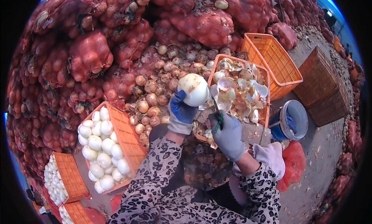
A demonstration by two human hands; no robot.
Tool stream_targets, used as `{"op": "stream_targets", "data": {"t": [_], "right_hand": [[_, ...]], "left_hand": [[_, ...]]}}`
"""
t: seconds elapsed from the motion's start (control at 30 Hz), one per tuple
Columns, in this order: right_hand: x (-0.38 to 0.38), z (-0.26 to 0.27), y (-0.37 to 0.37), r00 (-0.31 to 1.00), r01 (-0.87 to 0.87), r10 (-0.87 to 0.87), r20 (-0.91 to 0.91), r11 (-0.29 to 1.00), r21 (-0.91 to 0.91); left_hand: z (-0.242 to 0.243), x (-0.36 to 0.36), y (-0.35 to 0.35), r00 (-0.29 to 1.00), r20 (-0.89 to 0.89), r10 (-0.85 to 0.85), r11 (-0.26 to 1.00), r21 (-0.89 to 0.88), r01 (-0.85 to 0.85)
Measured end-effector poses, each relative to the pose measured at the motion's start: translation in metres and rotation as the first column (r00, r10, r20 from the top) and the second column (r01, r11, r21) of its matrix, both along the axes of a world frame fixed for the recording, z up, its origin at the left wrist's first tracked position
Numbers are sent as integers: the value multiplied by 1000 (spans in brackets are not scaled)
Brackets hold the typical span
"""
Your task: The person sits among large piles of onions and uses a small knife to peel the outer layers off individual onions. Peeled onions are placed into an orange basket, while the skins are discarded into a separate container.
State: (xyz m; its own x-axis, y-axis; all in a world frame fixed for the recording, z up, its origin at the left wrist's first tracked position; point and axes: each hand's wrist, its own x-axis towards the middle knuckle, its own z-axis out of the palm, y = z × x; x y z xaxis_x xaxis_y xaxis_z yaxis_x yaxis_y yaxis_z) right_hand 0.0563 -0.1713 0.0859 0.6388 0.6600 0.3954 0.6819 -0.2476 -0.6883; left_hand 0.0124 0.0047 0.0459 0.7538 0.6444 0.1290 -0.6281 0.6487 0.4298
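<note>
My left hand [182, 112], in a white and blue work glove, holds up a large white onion [193, 89], mostly peeled, with some brownish marks near its top. My right hand [228, 135], in a greyish glove, is closed on the handle of a knife [215, 103], with green cord wound about it. The narrow blade points up beside the onion's right side; whether it touches cannot be told. Right behind the knife, an orange plastic crate [268, 99] holds onion skins [242, 90]. Unpeeled onions [151, 99] lie heaped beyond my left hand.
An orange crate of peeled onions [104, 160] stands at left, smaller-looking ones [71, 177] beyond. Red mesh sacks of onions [90, 55] are piled behind. At right are an orange crate [273, 61], a blue bucket [293, 120], brown crates [322, 87] and a red sack [292, 163].
</note>
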Motion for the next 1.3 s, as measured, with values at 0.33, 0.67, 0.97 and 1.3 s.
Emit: {"op": "stream_targets", "data": {"t": [0.33, 0.67, 0.97, 1.3], "right_hand": [[25, 31, -8, 821, -124, -36, -570, 963, -241], [51, -14, -6, 913, 141, -174, -369, 983, -116], [29, 12, 5, 733, 77, 108, -672, 968, 239], [43, 28, -1, 517, -60, 154, -842, 988, 144]], "left_hand": [[10, -4, -3, 1000, 0, 18, 962, 272, -17], [1, -6, -4, 973, -152, -172, 985, -54, 166], [-1, -2, -7, 951, -139, -278, 960, 2, 281], [8, -9, -13, 946, -220, -238, 944, 177, 279]]}}
